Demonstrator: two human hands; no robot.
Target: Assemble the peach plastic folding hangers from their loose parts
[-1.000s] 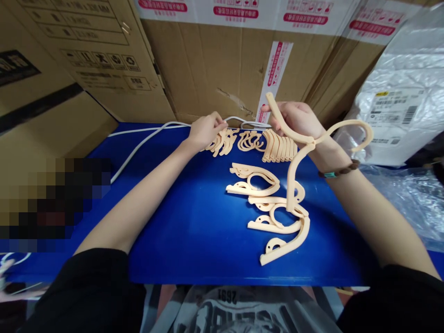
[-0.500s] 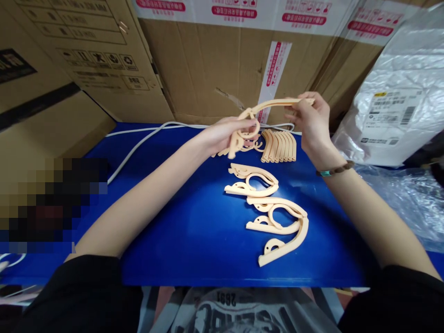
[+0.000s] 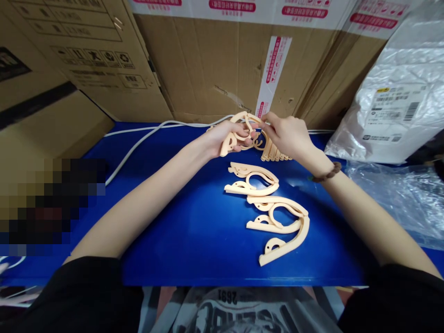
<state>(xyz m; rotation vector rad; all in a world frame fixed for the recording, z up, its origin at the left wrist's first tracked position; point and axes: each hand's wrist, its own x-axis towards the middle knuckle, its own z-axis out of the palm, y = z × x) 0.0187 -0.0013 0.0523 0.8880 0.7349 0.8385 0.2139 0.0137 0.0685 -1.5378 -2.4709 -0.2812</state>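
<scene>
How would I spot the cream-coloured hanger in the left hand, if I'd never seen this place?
Find the blue table before the big cardboard box. Near its far edge, the left hand grips a curved cream-coloured hanger, with the right hand at its other end. Unlike the similar pieces lying nearer, this one is held up.
</scene>
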